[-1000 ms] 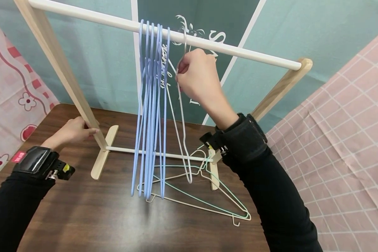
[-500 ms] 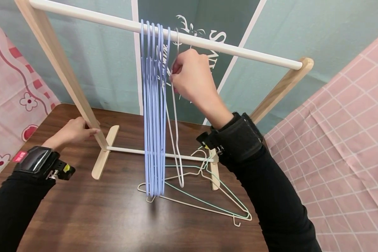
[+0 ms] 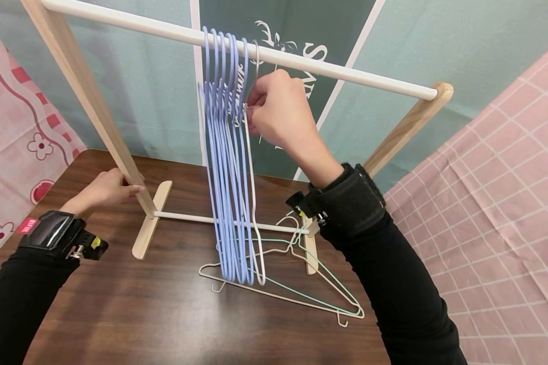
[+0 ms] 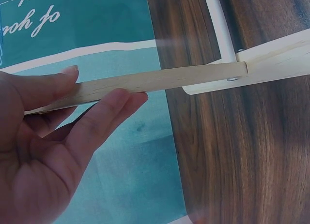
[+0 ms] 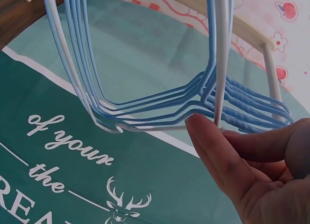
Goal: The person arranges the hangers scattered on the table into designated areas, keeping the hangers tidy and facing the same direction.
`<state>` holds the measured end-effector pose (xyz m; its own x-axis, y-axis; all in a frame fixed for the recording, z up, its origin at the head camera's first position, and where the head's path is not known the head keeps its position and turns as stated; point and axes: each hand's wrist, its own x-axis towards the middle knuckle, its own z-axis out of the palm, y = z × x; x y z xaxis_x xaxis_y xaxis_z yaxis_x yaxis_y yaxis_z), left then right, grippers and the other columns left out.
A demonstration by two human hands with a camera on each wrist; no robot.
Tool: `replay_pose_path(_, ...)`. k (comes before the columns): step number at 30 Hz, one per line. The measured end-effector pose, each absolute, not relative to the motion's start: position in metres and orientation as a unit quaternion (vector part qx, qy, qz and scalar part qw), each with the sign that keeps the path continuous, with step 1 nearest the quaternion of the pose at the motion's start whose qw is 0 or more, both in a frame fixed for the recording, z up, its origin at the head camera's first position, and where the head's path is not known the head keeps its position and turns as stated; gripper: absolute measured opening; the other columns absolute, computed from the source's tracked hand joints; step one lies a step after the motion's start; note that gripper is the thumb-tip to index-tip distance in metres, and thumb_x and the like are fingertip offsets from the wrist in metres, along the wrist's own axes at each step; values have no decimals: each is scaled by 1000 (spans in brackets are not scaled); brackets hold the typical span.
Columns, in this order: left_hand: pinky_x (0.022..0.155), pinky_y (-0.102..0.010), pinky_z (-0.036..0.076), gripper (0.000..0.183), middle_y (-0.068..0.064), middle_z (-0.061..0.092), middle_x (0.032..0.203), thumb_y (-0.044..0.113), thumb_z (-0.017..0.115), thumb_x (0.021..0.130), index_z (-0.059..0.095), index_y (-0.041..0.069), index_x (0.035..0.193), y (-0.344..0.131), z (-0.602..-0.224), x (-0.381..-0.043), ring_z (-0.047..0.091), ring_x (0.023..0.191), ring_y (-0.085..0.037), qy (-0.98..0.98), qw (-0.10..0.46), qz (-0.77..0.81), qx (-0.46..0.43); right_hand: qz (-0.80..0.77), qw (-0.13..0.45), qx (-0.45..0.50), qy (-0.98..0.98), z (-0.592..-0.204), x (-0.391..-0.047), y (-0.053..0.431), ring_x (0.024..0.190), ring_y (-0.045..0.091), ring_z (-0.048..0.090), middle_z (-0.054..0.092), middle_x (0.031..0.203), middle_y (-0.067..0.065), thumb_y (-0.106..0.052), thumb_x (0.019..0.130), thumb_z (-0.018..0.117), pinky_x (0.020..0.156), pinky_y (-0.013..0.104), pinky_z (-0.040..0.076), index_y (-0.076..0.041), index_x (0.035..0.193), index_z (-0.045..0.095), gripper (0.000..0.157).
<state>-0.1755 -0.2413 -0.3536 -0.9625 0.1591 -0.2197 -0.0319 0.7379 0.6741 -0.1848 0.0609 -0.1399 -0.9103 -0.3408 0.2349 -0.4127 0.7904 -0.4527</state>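
My right hand (image 3: 277, 104) pinches a white hanger (image 3: 253, 192) just below its metal hook, which sits over the white top rail (image 3: 347, 75). Right beside it on the rail hang several blue hangers (image 3: 224, 203), packed closely together. The right wrist view shows thumb and fingertips on the white hanger (image 5: 221, 64), with the blue hangers (image 5: 164, 108) directly behind. Down at the left, my left hand (image 3: 107, 190) holds the lower part of the rack's wooden post (image 3: 87, 96). In the left wrist view, thumb and fingers lie on either side of that post (image 4: 160, 80).
A cream hanger (image 3: 278, 298) and a mint green hanger (image 3: 278, 282) lie overlapping on the brown table (image 3: 164, 314) under the rack. The rack's lower bar (image 3: 182, 217) and right post (image 3: 392, 137) stand behind them. Curtains close off the back and sides.
My right hand has moved slightly left along the rail with the white hanger, bringing it up against the blue hangers. Their lower ends have swung and shifted right. My left hand has stayed put.
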Motion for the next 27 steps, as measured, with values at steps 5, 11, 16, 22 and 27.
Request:
replay_pose_path(5, 61, -32, 52, 38, -37, 54, 102, 14, 51, 94, 45, -15, 117, -242, -354, -176, 63, 84, -35, 922, 129, 363, 34, 267, 64, 190, -943, -141, -184, 65, 57, 9, 61, 65, 63, 6, 6, 76, 45, 54, 20, 41, -3, 79, 67, 24)
replay_pose_path(11, 61, -32, 53, 38, -37, 54, 103, 13, 52, 94, 45, -15, 117, -242, -355, -176, 64, 84, -34, 922, 129, 364, 35, 263, 66, 192, -943, -149, -187, 75, 61, 14, 59, 63, 61, 6, 3, 79, 47, 58, 23, 39, -1, 81, 67, 20)
replay_pose_path(16, 60, -31, 52, 38, -36, 55, 103, 14, 51, 94, 45, -15, 118, -242, -354, -176, 64, 83, -32, 922, 130, 362, 37, 257, 61, 195, -944, -157, -187, 83, 65, 16, 58, 63, 63, 7, 0, 81, 51, 63, 24, 40, -2, 81, 67, 16)
replay_pose_path(22, 60, -32, 52, 38, -36, 55, 102, 13, 51, 94, 45, -15, 118, -242, -354, -175, 64, 82, -32, 923, 129, 362, 38, 253, 48, 187, -948, -168, -188, 92, 69, 19, 58, 65, 71, 8, -3, 81, 57, 65, 28, 42, -2, 81, 68, 11)
replay_pose_path(27, 60, -32, 52, 37, -36, 55, 101, 13, 51, 94, 46, -15, 117, -241, -353, -174, 64, 81, -30, 923, 127, 360, 37, 237, 45, 191, -952, -178, -189, 101, 73, 22, 59, 66, 77, 10, -5, 82, 60, 69, 32, 44, -1, 85, 69, 10)
